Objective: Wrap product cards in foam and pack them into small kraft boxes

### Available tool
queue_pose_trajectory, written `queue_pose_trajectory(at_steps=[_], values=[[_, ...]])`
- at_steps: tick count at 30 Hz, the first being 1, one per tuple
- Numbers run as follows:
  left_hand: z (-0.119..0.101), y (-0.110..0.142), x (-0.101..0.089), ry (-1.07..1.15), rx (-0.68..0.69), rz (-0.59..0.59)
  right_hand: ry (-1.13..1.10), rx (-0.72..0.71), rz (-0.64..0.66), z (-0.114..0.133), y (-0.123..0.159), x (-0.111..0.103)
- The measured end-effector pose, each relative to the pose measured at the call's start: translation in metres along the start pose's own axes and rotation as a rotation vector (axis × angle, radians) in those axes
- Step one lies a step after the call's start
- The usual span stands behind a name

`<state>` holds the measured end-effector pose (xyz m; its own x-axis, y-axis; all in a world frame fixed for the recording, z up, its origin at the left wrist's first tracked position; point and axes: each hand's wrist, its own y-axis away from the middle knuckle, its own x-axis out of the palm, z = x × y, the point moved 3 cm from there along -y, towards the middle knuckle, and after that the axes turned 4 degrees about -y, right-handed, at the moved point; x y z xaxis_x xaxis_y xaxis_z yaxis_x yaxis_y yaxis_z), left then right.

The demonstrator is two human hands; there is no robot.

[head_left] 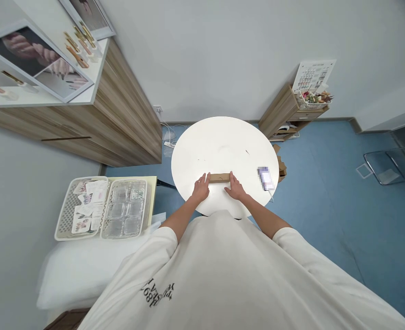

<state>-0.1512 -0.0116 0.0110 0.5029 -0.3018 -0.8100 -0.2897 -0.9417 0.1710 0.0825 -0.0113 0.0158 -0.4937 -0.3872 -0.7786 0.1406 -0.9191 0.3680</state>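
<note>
A small, narrow brown cardboard box (220, 178) lies crosswise on the round white table (219, 142), near its front edge. At the box's left end, my left hand (201, 187) presses with its fingers. My right hand (236, 187) grips the opposite end, its fingers along the short side and its thumb pointing inward on the near side. The box is held between both hands. What lies under the palms is hidden.
On the table's right lies a phone (265, 178) with a white cable. Left of me are a white basket (63, 215) of cards and a tray (144, 206) of clear plastic boxes. A wooden cabinet (130, 105) and a small shelf (281, 110) stand by the wall.
</note>
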Motion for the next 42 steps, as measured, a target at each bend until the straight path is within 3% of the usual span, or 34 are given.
queue_pose_trajectory(at_steps=[6,11,14,17,23,30,37,42], values=[[0.007,-0.008,0.003,0.288,-0.24,-0.039,-0.338,0.058,-0.182,0.006,0.003,-0.01],[-0.002,0.0,0.009,0.399,-0.188,-0.01,-0.512,0.101,-0.175,0.007,0.011,-0.006],[-0.004,0.013,0.009,0.363,-0.166,-0.048,-0.531,0.098,-0.158,0.003,0.018,0.003],[-0.001,0.027,0.018,0.309,-0.142,-0.005,-0.503,0.127,-0.108,-0.005,0.026,0.018],[0.022,0.041,0.045,0.354,-0.288,0.085,-0.47,0.232,-0.05,-0.024,0.039,0.041],[0.03,0.025,0.05,0.457,-0.384,0.09,-0.506,0.28,-0.07,-0.024,0.03,0.038],[0.019,0.01,0.049,0.58,-0.468,0.033,-0.514,0.303,-0.039,-0.02,0.02,0.031],[0.004,0.007,0.057,0.675,-0.429,0.105,-0.545,0.234,-0.017,-0.026,0.022,0.028]])
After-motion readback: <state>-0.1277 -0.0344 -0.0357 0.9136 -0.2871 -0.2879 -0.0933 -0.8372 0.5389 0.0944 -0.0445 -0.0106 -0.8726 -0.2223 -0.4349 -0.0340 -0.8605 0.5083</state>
